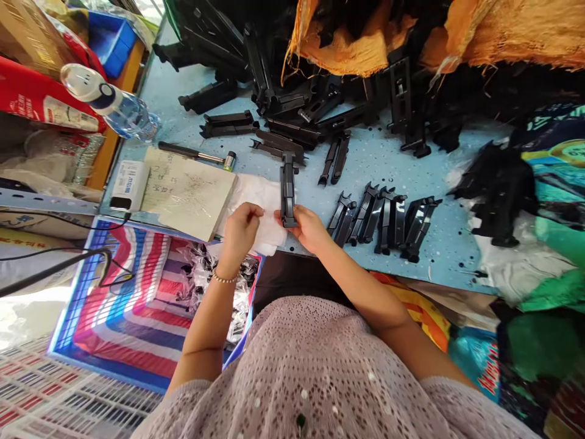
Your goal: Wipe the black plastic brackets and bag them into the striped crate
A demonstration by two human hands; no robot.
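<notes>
A long, narrow black plastic part (287,189) stands out from my right hand (308,227), whose fingers are closed around its near end. To the left, my left hand (242,228) is closed with thumb and fingertips together, a short way from the part. Whatever it may pinch is too small or hidden to make out. Beneath both hands lies a white cloth or sheet (253,192) at the table's near edge. Right of my right hand, several similar black parts (388,219) are set out in a row.
More black parts (274,103) are heaped at the back of the blue table (365,161), beside an orange sack (351,49). On the left are a notepad (187,192), a screwdriver (192,151), a white box (130,185) and a water bottle (114,103). A striped-lined crate (137,305) sits below.
</notes>
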